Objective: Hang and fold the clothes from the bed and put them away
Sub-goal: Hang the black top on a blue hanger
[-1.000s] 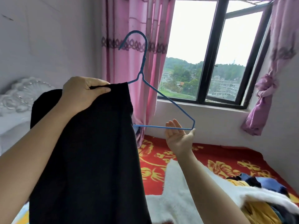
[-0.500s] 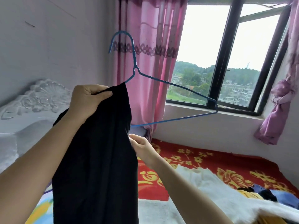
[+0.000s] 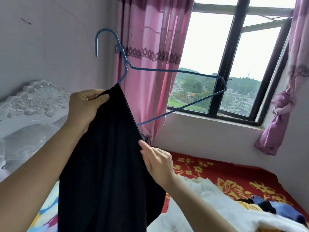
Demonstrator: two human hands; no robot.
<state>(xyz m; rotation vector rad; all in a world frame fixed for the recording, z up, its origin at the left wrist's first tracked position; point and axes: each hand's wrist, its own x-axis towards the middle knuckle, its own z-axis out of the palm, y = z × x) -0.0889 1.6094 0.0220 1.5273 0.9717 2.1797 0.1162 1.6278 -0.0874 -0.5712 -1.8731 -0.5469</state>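
Blue wire hanger [image 3: 127,64], limp black garment [image 3: 103,164] beneath, left hand [image 3: 87,106] clenching its top, right hand [image 3: 157,163] at three-o'clock edge, grip unclear

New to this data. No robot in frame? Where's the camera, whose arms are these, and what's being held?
There is no robot. A person works with bare hands, and the one camera sits on their head, looking forward and down, so the arms coming in from below are their own. The left hand grips the top of a black garment, where one shoulder of a blue wire hanger runs into the cloth. The right hand touches the garment's edge; whether it pinches the cloth isn't clear. Below is a bed with a red floral cover, a white fluffy blanket and a pile of clothes at lower right. Behind are a white headboard, a pink curtain and a window.
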